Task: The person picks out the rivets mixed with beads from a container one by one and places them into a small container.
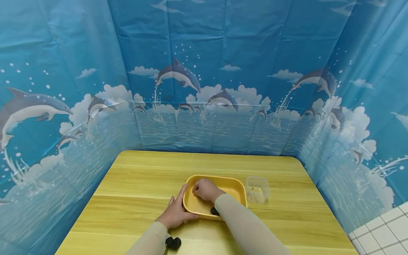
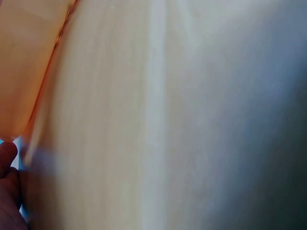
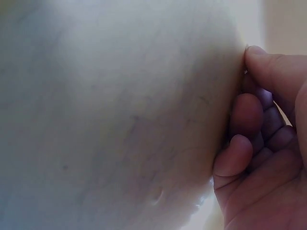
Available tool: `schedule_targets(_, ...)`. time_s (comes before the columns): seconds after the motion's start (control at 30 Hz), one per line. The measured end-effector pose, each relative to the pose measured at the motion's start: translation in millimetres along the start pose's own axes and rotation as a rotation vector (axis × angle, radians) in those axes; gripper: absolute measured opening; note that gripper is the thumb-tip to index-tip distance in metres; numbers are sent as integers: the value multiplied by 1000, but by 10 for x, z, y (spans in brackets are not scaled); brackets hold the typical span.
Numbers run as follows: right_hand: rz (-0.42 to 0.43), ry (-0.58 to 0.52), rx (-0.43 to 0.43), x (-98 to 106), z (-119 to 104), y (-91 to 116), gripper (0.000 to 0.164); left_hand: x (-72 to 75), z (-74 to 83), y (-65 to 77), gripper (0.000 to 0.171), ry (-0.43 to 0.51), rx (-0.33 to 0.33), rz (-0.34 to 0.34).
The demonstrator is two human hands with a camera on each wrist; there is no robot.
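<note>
A yellow rectangular tub (image 1: pixel 235 187) with rounded corners sits in the middle of the table. My left hand (image 1: pixel 176 213) grips its near left corner, the thumb along the front side and the fingers up the left side. Inside the tub is my right hand (image 1: pixel 207 191), its fingers curled and pointing down toward the left wall. In the right wrist view, the thumb (image 3: pixel 273 72) tip comes against the fingers; I cannot tell whether something small is pinched there. A blurred greyish surface (image 3: pixel 120 96) fills most of that view.
Close by the tub's right side stands a small clear plastic container (image 1: pixel 257 189) with a few tiny dark bits inside. The yellow wood-grain table (image 1: pixel 127 202) has a blue dolphin-print curtain (image 1: pixel 204 134) along its back and sides. White tiles (image 1: pixel 389 226) show at the lower right.
</note>
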State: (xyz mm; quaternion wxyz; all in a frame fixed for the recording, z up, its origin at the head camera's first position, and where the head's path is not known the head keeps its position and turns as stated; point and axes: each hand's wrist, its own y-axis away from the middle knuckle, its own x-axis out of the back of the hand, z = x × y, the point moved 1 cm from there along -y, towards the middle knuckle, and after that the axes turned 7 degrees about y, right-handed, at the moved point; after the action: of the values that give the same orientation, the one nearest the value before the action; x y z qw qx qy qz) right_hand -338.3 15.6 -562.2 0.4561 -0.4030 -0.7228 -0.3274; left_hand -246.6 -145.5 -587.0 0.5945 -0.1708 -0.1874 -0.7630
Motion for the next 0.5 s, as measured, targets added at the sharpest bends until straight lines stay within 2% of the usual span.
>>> schedule_targets(0.5,-4,-9,0,25,-17,21,7,3,2,-4,120,-5,8,-1)
